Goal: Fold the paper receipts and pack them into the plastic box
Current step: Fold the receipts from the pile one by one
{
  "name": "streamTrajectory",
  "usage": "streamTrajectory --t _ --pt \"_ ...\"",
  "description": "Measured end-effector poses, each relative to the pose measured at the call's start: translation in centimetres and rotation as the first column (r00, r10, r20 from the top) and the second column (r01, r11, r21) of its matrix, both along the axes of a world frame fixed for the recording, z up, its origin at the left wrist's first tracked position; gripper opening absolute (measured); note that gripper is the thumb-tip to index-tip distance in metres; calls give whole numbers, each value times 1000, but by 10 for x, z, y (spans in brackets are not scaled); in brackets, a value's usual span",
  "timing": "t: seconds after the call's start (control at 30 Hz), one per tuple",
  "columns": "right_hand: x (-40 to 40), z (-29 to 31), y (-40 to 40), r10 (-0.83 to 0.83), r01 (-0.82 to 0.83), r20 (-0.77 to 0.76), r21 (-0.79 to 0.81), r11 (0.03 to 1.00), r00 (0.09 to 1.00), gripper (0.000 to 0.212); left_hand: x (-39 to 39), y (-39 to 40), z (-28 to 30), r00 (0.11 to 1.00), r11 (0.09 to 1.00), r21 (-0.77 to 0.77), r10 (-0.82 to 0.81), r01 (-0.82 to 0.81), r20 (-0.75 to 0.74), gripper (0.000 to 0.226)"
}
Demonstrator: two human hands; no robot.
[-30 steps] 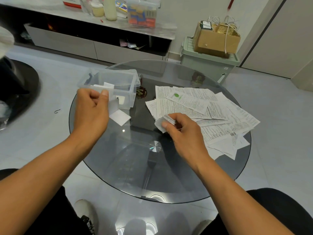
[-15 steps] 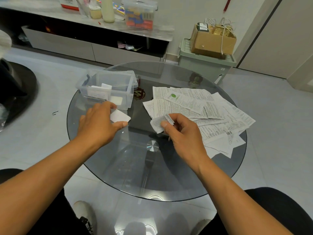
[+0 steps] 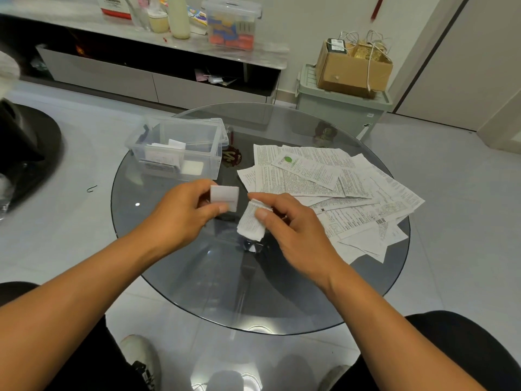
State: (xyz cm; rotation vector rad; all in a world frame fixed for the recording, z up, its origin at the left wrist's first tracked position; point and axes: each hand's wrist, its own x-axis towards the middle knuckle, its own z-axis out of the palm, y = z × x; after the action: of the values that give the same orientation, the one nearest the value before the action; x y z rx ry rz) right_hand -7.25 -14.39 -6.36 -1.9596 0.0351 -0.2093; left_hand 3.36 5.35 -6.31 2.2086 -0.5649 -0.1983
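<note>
Ahead of your fingers and to their left, the clear plastic box [image 3: 180, 153] stands open on the glass counter [image 3: 197, 277], with several folded slips already lying inside it. Off to the right of your fingers, the loose heap of unfolded receipts [image 3: 324, 190] fans out across the far right part of the counter, its near edge just beyond your right knuckles. Closer in, both of your hands hover over the middle of the counter, near each other but apart. Your left hand [image 3: 180, 215] is closed around a small folded square of paper [image 3: 225, 197], pinched between thumb and fingertips so that its flat face looks up toward you; the box lies straight beyond it and slightly left, and this is the hand nearer the box. Your right hand [image 3: 290, 224] grips a narrow folded receipt [image 3: 252, 221], thumb on top, with the strip's long axis running down and toward you from the fingertips, its free end hanging below them. That strip looks only partly folded and probably needs another fold across its length. Judging by position, the square in your left hand is ready to go forward into the box, while most of the pile remains to be folded.
</note>
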Motion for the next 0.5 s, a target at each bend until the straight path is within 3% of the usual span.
streamTrajectory --t 0.07,0.17,0.3,0.37,0.5 --pt "-1 0 2 19 -18 17 -42 999 1000 36 -5 -4 0 992 992 39 -124 124 10 7" --pt "-1 1 5 -47 46 52 21 999 998 43 -13 -10 -2 954 951 89 -299 297 3 11" --pt "3 2 4 -180 175 60 86 981 982 46 -14 -7 2 896 913 -10 -402 408 -186 28" --pt "3 2 3 -182 177 44 96 980 982 44 -15 -8 2 890 910 -38 -413 413 -193 32" --pt "4 -2 7 -194 190 36 92 978 980 31 -20 -15 0 944 947 -79 -317 311 -90 13"
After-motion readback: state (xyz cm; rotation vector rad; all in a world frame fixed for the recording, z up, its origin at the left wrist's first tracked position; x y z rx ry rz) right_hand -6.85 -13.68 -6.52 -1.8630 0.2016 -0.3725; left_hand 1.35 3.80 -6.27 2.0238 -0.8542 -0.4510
